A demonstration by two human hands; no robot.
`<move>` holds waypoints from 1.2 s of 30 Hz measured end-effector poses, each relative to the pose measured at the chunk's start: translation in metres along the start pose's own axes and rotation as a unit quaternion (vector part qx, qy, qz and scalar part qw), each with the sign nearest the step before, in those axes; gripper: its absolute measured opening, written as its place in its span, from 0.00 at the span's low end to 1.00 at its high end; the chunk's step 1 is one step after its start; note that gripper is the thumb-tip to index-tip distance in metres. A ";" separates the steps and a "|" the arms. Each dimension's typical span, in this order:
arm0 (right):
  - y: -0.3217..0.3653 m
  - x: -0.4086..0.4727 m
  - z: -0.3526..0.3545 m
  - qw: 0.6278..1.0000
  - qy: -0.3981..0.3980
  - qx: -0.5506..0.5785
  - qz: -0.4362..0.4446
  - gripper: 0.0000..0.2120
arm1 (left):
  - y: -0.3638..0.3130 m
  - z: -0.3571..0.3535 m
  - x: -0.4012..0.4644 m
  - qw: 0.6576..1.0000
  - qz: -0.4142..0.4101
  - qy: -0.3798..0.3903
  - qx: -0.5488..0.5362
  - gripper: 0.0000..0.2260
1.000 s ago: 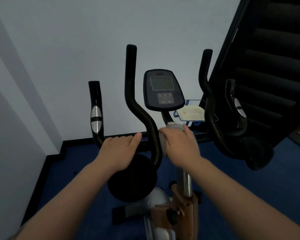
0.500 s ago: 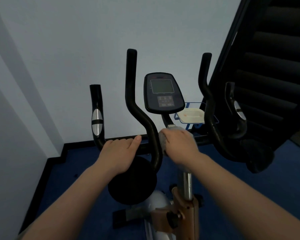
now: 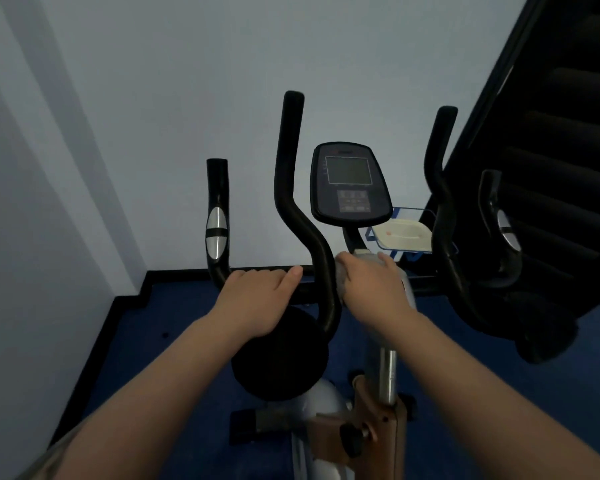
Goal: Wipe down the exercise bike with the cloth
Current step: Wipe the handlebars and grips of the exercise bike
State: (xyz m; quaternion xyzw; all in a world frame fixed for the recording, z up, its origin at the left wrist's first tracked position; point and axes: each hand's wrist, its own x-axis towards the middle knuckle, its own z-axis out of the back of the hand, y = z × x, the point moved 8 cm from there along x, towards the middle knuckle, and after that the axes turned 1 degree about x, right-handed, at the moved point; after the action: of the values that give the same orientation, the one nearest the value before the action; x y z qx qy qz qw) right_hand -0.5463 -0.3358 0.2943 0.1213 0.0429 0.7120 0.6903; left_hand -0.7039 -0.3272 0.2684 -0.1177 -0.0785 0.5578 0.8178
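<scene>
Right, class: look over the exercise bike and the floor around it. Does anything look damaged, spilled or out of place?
Nothing stands out. The console sits upright, the left hand grips the crossbar, and the right hand holds the cloth against the handlebar.

You face a pale wall (image 3: 187, 81) in dim light. Dark blue floor (image 3: 499, 358) lies below; a black staircase (image 3: 561, 116) rises far right.
</scene>
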 end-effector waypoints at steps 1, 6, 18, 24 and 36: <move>-0.001 -0.008 0.001 1.000 -0.022 0.011 0.000 0.12 | -0.001 0.001 -0.001 1.000 -0.004 -0.001 0.002 0.16; -0.006 -0.045 -0.002 0.994 -0.100 0.018 0.035 0.18 | -0.007 0.001 -0.005 1.000 -0.017 -0.010 0.013 0.23; -0.004 -0.041 0.000 0.996 -0.056 0.040 0.060 0.19 | -0.011 0.007 -0.012 1.000 -0.003 -0.012 0.024 0.24; -0.001 -0.011 -0.001 0.999 -0.011 0.015 0.035 0.12 | -0.009 0.004 -0.009 1.000 0.013 0.001 0.027 0.25; 0.005 -0.024 0.006 0.995 -0.100 -0.018 0.025 0.10 | -0.010 0.009 -0.013 0.999 0.013 -0.017 0.032 0.23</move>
State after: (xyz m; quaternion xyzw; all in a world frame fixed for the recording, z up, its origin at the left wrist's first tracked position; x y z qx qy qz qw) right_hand -0.5495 -0.3607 0.2986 0.1802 -0.0420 0.7142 0.6750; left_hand -0.7019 -0.3414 0.2801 -0.0834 -0.0732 0.5727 0.8122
